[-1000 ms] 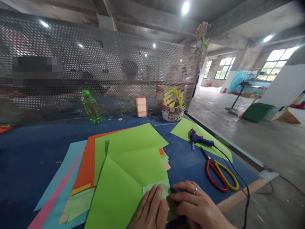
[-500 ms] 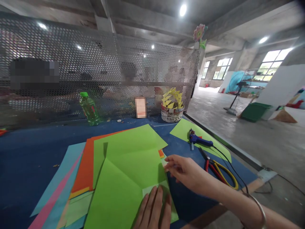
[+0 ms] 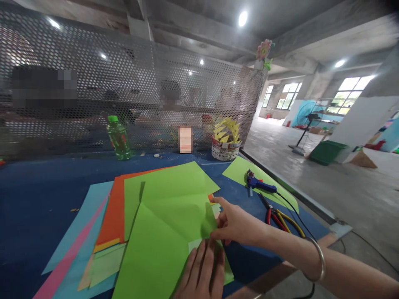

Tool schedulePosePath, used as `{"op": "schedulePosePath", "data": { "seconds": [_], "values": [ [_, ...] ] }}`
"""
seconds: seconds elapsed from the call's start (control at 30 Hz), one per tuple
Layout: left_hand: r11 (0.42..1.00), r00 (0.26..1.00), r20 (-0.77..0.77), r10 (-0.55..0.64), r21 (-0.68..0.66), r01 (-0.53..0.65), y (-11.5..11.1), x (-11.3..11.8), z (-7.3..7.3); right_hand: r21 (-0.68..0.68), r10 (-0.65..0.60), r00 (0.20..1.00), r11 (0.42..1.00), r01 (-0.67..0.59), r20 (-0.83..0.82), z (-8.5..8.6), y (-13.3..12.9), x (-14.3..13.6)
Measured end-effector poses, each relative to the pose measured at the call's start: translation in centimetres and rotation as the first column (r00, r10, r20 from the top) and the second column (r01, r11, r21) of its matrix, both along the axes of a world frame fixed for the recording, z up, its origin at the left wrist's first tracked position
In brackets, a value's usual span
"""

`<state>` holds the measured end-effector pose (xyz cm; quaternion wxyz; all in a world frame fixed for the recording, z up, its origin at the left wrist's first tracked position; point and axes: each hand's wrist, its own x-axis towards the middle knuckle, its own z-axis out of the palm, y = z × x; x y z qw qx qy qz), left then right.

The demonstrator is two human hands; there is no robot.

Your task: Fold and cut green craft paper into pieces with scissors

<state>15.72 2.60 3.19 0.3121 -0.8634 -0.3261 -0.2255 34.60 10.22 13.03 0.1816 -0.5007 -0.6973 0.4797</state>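
On blue tabletop (image 3: 34, 199): lime-green paper (image 3: 158, 241) beneath left hand (image 3: 203, 272), fingers flat, nearly together; just right of them, right hand (image 3: 238, 224), index outstretched, pinch unclear. Could crease askew from uneven pressure.

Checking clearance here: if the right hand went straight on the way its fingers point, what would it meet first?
Likely the right edge of the large green sheet, or the orange paper corner showing there; with depth unclear, the right hand could be in contact.
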Motion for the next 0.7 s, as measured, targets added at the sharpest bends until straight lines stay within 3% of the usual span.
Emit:
{"op": "schedulePosePath", "data": {
  "seconds": [0.2,0.4,0.7],
  "values": [
    [0.998,1.0,0.018,0.001,-0.065,0.0,-0.1,0.0,0.0,0.046,0.018,1.0,0.999,-0.018,0.006,-0.4,-0.3,-0.2],
    [1.0,1.0,-0.013,-0.001,-0.03,0.001,-0.4,-0.4,0.3,0.077,0.014,0.999,0.997,-0.011,-0.042,-1.2,-0.6,0.1],
    [0.995,0.993,-0.062,-0.101,-0.026,0.099,-2.2,-1.4,1.2,0.08,-0.118,0.986,0.989,0.128,-0.12,-2.2,-2.6,0.6]
  ]
}}
